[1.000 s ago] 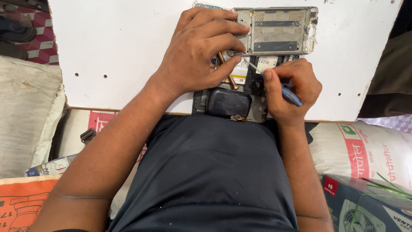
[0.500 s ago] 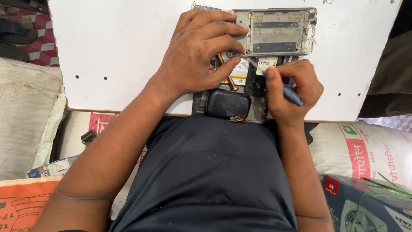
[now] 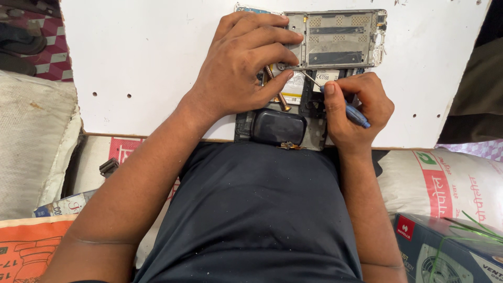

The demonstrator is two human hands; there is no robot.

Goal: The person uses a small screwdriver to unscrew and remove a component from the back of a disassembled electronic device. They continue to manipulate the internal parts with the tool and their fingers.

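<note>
An opened phone lies on the white board (image 3: pixel 146 63). Its silver metal frame (image 3: pixel 340 39) is at the far side, and the body with a white-labelled battery (image 3: pixel 325 78) is just below it. My left hand (image 3: pixel 246 63) lies over the frame's left end, fingers pressing it down, thumb by a brass-coloured tool (image 3: pixel 277 91). My right hand (image 3: pixel 356 107) grips a blue-handled screwdriver (image 3: pixel 351 110); its thin tip (image 3: pixel 306 76) touches the frame's lower left edge. A dark rounded case (image 3: pixel 277 126) rests at the board's near edge.
White sacks (image 3: pixel 31 136) lie at the left and a printed sack (image 3: pixel 445 183) at the right. A dark cardboard box (image 3: pixel 450 246) sits at the lower right. An orange printed sheet (image 3: pixel 26 246) is at the lower left. The board has small drilled holes.
My right hand has shifted slightly up, bringing the screwdriver tip to the frame's lower edge. My left hand stays in place on the frame.
</note>
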